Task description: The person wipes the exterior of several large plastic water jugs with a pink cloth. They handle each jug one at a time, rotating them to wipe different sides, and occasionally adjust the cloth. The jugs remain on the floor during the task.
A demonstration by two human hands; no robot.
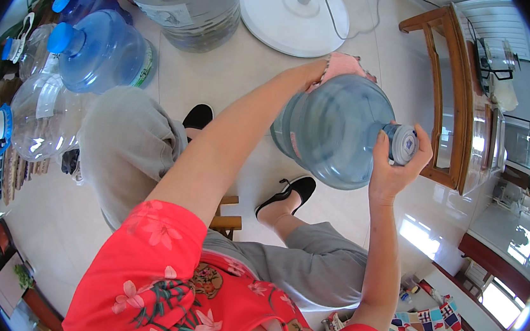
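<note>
I hold a large, pale blue water jug (335,131) on its side above the floor, its neck pointing right. My left hand (341,67) reaches over the jug's base and supports it from the far side, a pink cloth pressed between hand and jug. My right hand (396,162) is wrapped around the jug's capped neck (405,144), fingers curled on the cap. I am seated, knees apart, feet in black shoes (288,193) on the tiled floor.
Several more water jugs lie and stand at the upper left: a blue one (100,51), a clear one (43,115), and a big clear one (182,1). A white fan base (292,12) stands at the top. A wooden glass-front cabinet (459,101) is at the right.
</note>
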